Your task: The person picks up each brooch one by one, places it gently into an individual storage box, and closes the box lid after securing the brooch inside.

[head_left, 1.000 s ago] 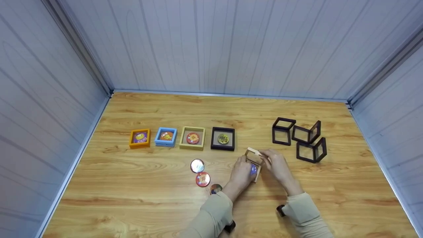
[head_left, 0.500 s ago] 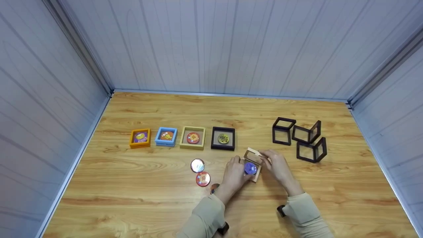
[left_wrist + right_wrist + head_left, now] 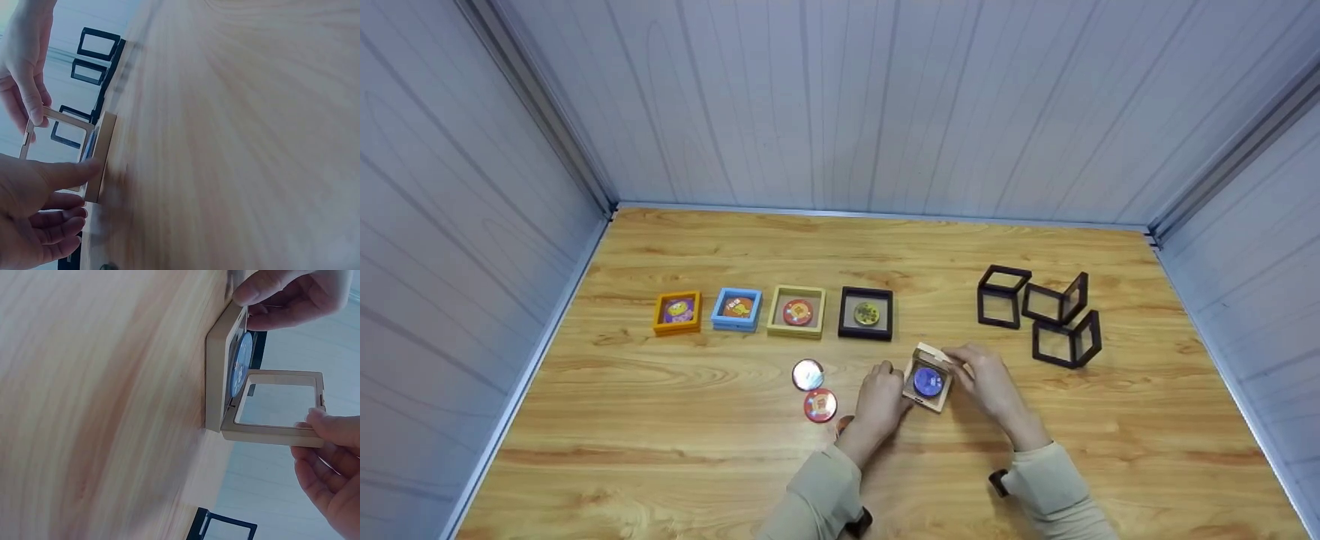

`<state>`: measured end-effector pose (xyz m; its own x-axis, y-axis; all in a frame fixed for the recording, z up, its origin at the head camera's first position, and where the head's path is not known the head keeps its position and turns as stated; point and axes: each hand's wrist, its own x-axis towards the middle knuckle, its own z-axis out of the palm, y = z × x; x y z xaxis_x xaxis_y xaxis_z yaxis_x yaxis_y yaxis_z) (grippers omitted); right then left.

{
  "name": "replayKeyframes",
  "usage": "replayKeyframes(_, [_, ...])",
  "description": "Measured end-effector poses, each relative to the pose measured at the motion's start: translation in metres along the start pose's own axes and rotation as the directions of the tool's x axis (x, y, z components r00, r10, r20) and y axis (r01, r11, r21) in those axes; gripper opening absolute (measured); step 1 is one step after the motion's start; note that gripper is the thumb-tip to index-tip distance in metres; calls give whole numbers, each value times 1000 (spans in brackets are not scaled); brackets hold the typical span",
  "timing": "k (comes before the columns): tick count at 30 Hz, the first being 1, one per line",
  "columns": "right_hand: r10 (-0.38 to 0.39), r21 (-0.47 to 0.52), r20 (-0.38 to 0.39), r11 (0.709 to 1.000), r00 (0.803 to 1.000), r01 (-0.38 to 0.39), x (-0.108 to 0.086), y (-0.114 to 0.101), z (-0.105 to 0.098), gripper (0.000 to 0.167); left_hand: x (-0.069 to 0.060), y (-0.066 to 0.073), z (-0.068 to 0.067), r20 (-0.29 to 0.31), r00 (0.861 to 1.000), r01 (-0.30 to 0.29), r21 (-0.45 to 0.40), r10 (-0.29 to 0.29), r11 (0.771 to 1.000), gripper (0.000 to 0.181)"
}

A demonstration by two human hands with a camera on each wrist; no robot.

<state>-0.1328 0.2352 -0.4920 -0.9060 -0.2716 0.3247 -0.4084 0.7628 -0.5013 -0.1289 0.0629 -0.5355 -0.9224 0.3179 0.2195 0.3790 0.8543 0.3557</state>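
Observation:
A small beige hinged display frame (image 3: 944,397) stands half unfolded on the table, its lid raised. Inside its lower half lies a round blue-purple badge (image 3: 928,382). With thumb and fingers, my right hand (image 3: 984,379) pinches the edge of the raised lid (image 3: 270,435). At the near left corner of the lower half, my left hand (image 3: 879,403) holds the frame between thumb and forefinger. Its other fingers hang loosely curled in the left wrist view. Left of that hand lie a silvery disc (image 3: 808,375), a red badge (image 3: 820,406) and a partly hidden badge (image 3: 844,426).
Along the back left stand an orange frame (image 3: 676,328), a blue frame (image 3: 735,326), a yellowish frame (image 3: 795,334) and a black frame (image 3: 866,335), each with a badge inside. Several unfolded black frames (image 3: 1055,364) stand at the right. Pale panels (image 3: 840,105) wall the table.
My left hand has drawn back leftward from over the badge to the frame's corner. The frame has shifted slightly left, and its lid has tipped a little toward the lower half.

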Motion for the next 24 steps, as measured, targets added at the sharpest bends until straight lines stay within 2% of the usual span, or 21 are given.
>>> replayKeyframes(4, [-2, -11, 20, 1000, 1000, 2, -3, -4, 0, 22, -1, -2, 2, -4, 1000, 12, -6, -12, 1000, 29])
replayKeyframes(16, [-97, -30, 76, 995, 992, 100, -14, -8, 7, 26, -1, -5, 1, -15, 1000, 13, -23, -13, 1000, 27])
replayKeyframes(24, [-92, -33, 156, 995, 984, 98, -19, -9, 16, 28, -1, -8, 3, -44, 999, -3, -32, 2, 999, 23])
